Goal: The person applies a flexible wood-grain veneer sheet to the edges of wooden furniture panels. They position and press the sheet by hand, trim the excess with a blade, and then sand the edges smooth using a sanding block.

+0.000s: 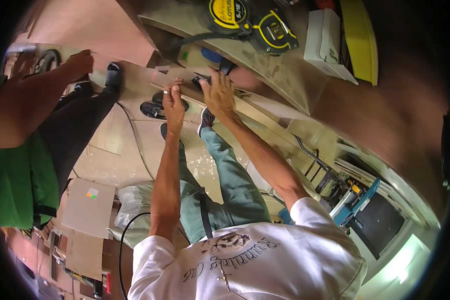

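Observation:
My left hand (174, 107) is raised in front of me, its fingers curled together and a ring on one of them. What they pinch, if anything, is too small to make out. Just to its right, my right hand (219, 99) has its fingers stretched out and its thumb apart, at the edge of a wooden cabinet or shelf. Beside that thumb is a small black object (200, 80); I cannot tell its kind or whether the thumb touches it. A blue and black item (212, 55) sits in the recess beyond my fingertips.
Two black-and-yellow tape measures (275, 32), a white box (322, 42) and a yellow curved piece (360, 42) lie on the brown surface above. At left stands another person in green (22, 180). Loose shoes (152, 110) and a cable (135, 132) lie on the floor; a blue-framed machine (360, 200) stands right.

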Tool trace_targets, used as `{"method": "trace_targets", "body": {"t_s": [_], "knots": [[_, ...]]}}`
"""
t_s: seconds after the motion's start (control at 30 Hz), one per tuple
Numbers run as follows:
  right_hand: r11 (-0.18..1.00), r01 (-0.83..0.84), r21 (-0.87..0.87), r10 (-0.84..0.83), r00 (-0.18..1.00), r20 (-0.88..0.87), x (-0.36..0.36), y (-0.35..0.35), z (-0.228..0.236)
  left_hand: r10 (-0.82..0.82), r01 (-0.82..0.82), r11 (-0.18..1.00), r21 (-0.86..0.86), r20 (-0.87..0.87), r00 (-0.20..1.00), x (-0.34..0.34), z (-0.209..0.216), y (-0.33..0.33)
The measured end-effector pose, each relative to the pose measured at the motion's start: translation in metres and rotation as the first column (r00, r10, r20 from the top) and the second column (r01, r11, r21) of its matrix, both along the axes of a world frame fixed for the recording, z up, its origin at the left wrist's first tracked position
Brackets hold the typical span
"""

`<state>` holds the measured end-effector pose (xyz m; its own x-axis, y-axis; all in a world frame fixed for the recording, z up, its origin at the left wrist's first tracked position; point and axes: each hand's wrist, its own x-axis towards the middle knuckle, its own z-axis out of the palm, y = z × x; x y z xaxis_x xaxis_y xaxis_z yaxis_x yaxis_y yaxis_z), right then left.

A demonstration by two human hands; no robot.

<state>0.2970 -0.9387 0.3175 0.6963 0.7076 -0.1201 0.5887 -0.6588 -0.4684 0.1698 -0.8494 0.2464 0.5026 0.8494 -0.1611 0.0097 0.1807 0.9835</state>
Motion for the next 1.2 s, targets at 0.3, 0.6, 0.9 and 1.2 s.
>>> {"method": "trace_targets", "body": {"t_s": [0.3, 0.6, 0.9, 1.2], "knots": [[0.892, -0.211, 0.399, 0.293, 0.943, -0.155, -0.018, 0.087, 0.006, -0.094, 0.172, 0.965, 0.199, -0.350, 0.932, -0.019, -0.010, 0.013], [0.926, -0.273, -0.261, 0.193, 0.936, -0.293, 0.004, -0.059, 0.057, -0.248, 0.221, 0.966, -0.135, -0.241, 0.938, -0.014, 0.071, 0.023], [0.900, -0.377, -0.219, 0.323, 0.913, -0.248, 0.006, -0.053, 0.031, -0.066, 0.147, 0.981, 0.124, -0.501, 0.863, -0.248, 0.141, 0.024], [0.850, -0.452, -0.270, 0.395, 0.886, -0.241, -0.046, -0.090, 0.114, 0.520, -0.394, 0.852, 0.345, -0.473, 0.711, -0.510, 0.328, -0.028]]}}
